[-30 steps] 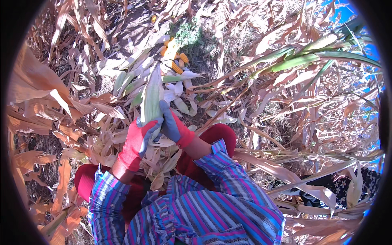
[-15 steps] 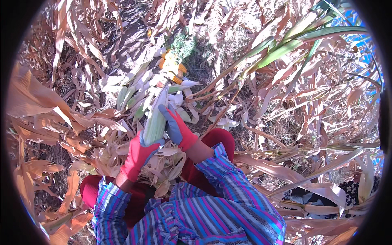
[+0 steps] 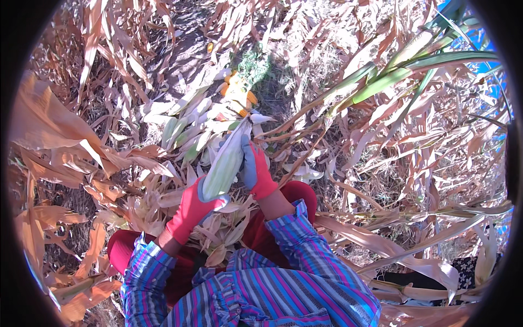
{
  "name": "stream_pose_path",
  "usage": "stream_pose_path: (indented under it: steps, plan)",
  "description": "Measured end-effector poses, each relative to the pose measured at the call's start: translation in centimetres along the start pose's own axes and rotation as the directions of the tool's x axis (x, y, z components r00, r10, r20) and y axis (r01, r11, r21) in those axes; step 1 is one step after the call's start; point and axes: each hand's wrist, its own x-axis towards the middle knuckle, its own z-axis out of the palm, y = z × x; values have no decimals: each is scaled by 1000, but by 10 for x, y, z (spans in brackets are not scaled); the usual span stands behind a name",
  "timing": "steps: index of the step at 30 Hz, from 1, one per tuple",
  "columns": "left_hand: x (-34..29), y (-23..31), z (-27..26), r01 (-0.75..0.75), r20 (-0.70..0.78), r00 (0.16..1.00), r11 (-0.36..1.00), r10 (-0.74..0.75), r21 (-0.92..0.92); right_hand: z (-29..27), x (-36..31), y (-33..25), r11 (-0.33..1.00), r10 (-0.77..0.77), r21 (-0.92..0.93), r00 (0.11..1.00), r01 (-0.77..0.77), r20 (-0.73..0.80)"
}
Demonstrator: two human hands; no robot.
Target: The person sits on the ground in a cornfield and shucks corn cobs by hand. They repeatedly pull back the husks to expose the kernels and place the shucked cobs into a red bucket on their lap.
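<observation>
Between my hands is an ear of corn (image 3: 225, 163), still wrapped in its pale green husk, its tip pointing away from me and a little to the right. My left hand (image 3: 194, 210), in a red and grey glove, closes round the thick lower end. Higher up, my right hand (image 3: 256, 170), gloved the same way, is closed against the right side near the tip; some of its fingers are hidden behind the husk. Just beyond the tip lie several bare yellow corn cobs (image 3: 237, 94) on the ground.
Peeled husks (image 3: 182, 128) lie left of the cobs, and more loose husks (image 3: 220, 234) are heaped between my knees. Large dry leaves (image 3: 52, 122) crowd the left side. A green-leaved corn stalk (image 3: 376, 87) slants in from the upper right. Dark patterned cloth (image 3: 463, 270) shows at lower right.
The ear has moved slightly to the right and tilted further that way, both hands going with it. My right hand has shifted a little towards its tip.
</observation>
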Motion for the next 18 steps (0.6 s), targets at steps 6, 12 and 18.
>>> stream_pose_path:
  steps: [6,12,18]
  plan:
    - [-3,-5,-3,-28,61,998,996,34,-86,-4,2,11,973,-226,-64,969,220,-102]
    - [1,0,-10,-200,22,980,973,199,116,13,-1,23,872,-91,489,992,35,92]
    - [19,-10,-9,-302,-33,936,850,350,432,-21,19,51,632,-334,772,875,-67,349]
